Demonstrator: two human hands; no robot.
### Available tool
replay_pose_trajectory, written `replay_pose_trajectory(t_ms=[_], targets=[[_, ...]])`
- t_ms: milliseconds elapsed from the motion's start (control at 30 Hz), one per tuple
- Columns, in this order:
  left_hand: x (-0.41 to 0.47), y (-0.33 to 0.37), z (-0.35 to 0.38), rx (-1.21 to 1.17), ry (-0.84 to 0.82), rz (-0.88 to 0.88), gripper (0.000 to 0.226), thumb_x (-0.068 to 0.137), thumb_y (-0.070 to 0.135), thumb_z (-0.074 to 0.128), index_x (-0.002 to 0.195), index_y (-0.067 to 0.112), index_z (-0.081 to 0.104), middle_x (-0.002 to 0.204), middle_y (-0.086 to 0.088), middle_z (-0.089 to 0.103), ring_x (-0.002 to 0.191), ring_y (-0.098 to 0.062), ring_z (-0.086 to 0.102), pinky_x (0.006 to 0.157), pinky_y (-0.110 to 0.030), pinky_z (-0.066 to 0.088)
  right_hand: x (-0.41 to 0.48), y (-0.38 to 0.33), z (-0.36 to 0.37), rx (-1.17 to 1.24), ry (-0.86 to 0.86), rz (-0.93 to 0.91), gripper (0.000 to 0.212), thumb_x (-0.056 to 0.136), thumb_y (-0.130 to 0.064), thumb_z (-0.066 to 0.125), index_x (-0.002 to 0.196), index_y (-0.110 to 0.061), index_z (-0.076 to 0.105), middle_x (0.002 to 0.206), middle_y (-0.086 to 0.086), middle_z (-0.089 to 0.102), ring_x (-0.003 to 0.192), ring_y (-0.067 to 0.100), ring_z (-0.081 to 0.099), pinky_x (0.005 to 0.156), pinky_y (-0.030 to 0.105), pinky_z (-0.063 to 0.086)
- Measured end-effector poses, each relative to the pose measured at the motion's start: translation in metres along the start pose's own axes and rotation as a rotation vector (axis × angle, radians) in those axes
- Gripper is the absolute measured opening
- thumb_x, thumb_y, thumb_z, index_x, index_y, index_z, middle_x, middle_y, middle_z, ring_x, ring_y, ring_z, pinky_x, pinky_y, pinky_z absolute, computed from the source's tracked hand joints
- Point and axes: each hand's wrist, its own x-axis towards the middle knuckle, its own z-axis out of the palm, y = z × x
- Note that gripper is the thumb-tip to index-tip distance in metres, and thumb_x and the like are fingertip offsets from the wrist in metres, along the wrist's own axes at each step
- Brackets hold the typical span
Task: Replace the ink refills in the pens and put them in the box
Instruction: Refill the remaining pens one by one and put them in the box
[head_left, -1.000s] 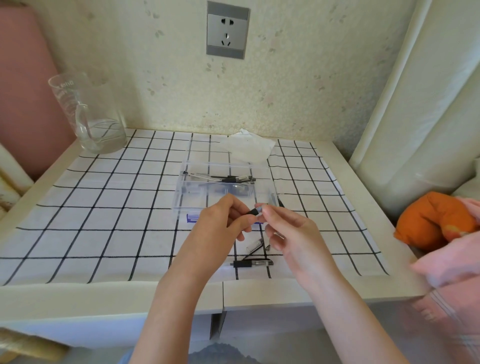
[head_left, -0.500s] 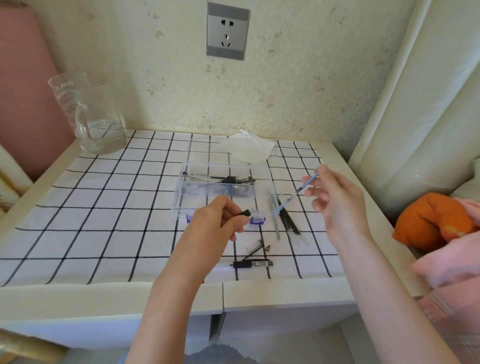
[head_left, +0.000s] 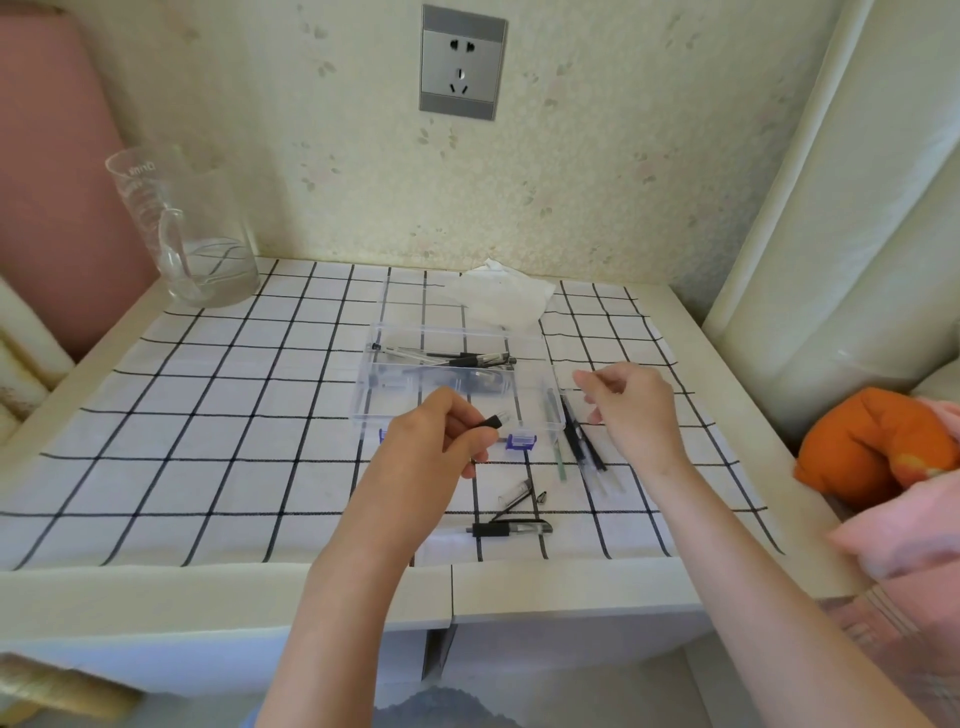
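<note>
Pens (head_left: 452, 358) lie in a clear box (head_left: 395, 405) on a checked cloth (head_left: 208, 415), just beyond the fingertips of both hands. Far to the left of all the fingers, at the back corner, stands a glass jug (head_left: 192, 244).

Next comes the left hand (head_left: 431, 441). Its fingers (head_left: 460, 410) are curled, and together with the thumb they hold a pen barrel (head_left: 492, 420). The black end of this barrel sticks out to the right of the fingertips, over the front wall of the box. A blue latch (head_left: 521, 441) on that wall is just to the right of these fingers.

Nearer to the person than the left fingers, some parts lie on the cloth: a short clear tube (head_left: 515, 491), a small dark tip (head_left: 542, 498), and one pen with a black grip (head_left: 511, 529), which lies crosswise.

Beyond the box, well behind all the fingers, is a crumpled tissue (head_left: 498, 299).

A bundle of dark refills (head_left: 582, 441) and one green refill (head_left: 561, 460) lie just beside the right wall of the box, under the fingers of the right hand (head_left: 634, 415). These fingers are bent, with the thumb close to the forefinger. I cannot tell if they pinch something.

Far to the right is an orange soft thing (head_left: 872, 447).
</note>
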Motion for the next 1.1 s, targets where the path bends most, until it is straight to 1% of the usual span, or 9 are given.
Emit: replay_pose_trajectory(t_ms=[167, 300, 433, 533, 667, 800, 900, 1000, 1100], targets=[[-0.002, 0.001, -0.001, 0.015, 0.004, -0.009, 0.004, 0.09, 0.021, 0.058, 0.089, 0.018, 0.057, 0.077, 0.001, 0.067, 0.055, 0.003, 0.054, 0.053, -0.005, 0.041, -0.001, -0.028, 0.003, -0.042, -0.087, -0.235, 0.01, 0.089, -0.014, 0.061, 0.092, -0.014, 0.071, 0.083, -0.006, 0.067, 0.075, 0.009, 0.061, 0.071, 0.016, 0.047], [-0.002, -0.001, -0.003, 0.05, 0.007, -0.069, 0.005, 0.09, 0.023, 0.058, 0.087, 0.019, 0.055, 0.076, 0.004, 0.066, 0.058, -0.001, 0.055, 0.058, -0.017, 0.04, 0.003, -0.055, 0.021, -0.231, -0.437, -0.322, 0.013, 0.088, -0.013, 0.063, 0.097, -0.013, 0.072, 0.091, -0.004, 0.069, 0.082, 0.007, 0.061, 0.078, 0.019, 0.045], [-0.004, -0.003, -0.005, 0.109, -0.047, -0.114, 0.006, 0.09, 0.023, 0.058, 0.088, 0.018, 0.056, 0.074, 0.007, 0.065, 0.058, -0.002, 0.055, 0.057, -0.017, 0.039, 0.012, -0.061, 0.048, -0.505, -0.719, -0.349, 0.013, 0.086, -0.011, 0.063, 0.092, -0.013, 0.074, 0.086, -0.005, 0.066, 0.083, 0.012, 0.063, 0.076, 0.025, 0.049], [-0.005, -0.005, -0.004, 0.125, -0.099, -0.134, 0.007, 0.09, 0.023, 0.058, 0.091, 0.016, 0.057, 0.073, 0.008, 0.064, 0.058, -0.001, 0.055, 0.056, -0.015, 0.038, 0.018, -0.06, 0.057, -0.544, -0.776, -0.352, 0.013, 0.086, -0.011, 0.062, 0.091, -0.014, 0.074, 0.089, -0.004, 0.067, 0.085, 0.013, 0.063, 0.078, 0.026, 0.051], [-0.004, -0.005, -0.004, 0.134, -0.116, -0.141, 0.008, 0.09, 0.022, 0.058, 0.094, 0.014, 0.057, 0.073, 0.008, 0.064, 0.059, -0.002, 0.055, 0.055, -0.013, 0.038, 0.023, -0.06, 0.062, -0.571, -0.81, -0.371, 0.009, 0.084, -0.01, 0.066, 0.087, -0.015, 0.073, 0.089, -0.006, 0.065, 0.083, 0.009, 0.058, 0.069, 0.018, 0.041], [-0.004, -0.005, -0.003, 0.138, -0.121, -0.14, 0.008, 0.09, 0.021, 0.058, 0.093, 0.014, 0.057, 0.073, 0.007, 0.063, 0.059, -0.002, 0.055, 0.056, -0.014, 0.039, 0.023, -0.063, 0.06, -0.565, -0.863, -0.355, 0.01, 0.078, -0.019, 0.075, 0.086, -0.014, 0.073, 0.084, -0.006, 0.066, 0.078, 0.008, 0.057, 0.066, 0.019, 0.045], [-0.004, -0.004, -0.003, 0.136, -0.115, -0.139, 0.008, 0.09, 0.021, 0.058, 0.093, 0.014, 0.057, 0.073, 0.007, 0.063, 0.059, -0.002, 0.055, 0.057, -0.016, 0.04, 0.025, -0.066, 0.06, -0.62, -0.891, -0.377, 0.005, 0.08, -0.014, 0.071, 0.084, -0.014, 0.074, 0.079, -0.009, 0.065, 0.077, 0.009, 0.057, 0.067, 0.021, 0.046], [-0.003, -0.003, -0.002, 0.146, -0.116, -0.138, 0.009, 0.09, 0.022, 0.057, 0.094, 0.014, 0.057, 0.073, 0.008, 0.063, 0.06, -0.002, 0.055, 0.058, -0.016, 0.04, 0.028, -0.068, 0.061, -0.639, -0.903, -0.36, 0.005, 0.082, -0.012, 0.067, 0.083, -0.015, 0.071, 0.08, -0.008, 0.063, 0.082, 0.014, 0.06, 0.075, 0.031, 0.052], [-0.003, -0.003, -0.002, 0.155, -0.117, -0.137, 0.01, 0.09, 0.022, 0.057, 0.095, 0.014, 0.057, 0.074, 0.007, 0.064, 0.061, -0.002, 0.055, 0.059, -0.017, 0.041, 0.028, -0.067, 0.058, -0.634, -0.886, -0.362, 0.008, 0.083, -0.011, 0.063, 0.088, -0.012, 0.07, 0.083, -0.004, 0.064, 0.08, 0.013, 0.058, 0.067, 0.024, 0.048]])
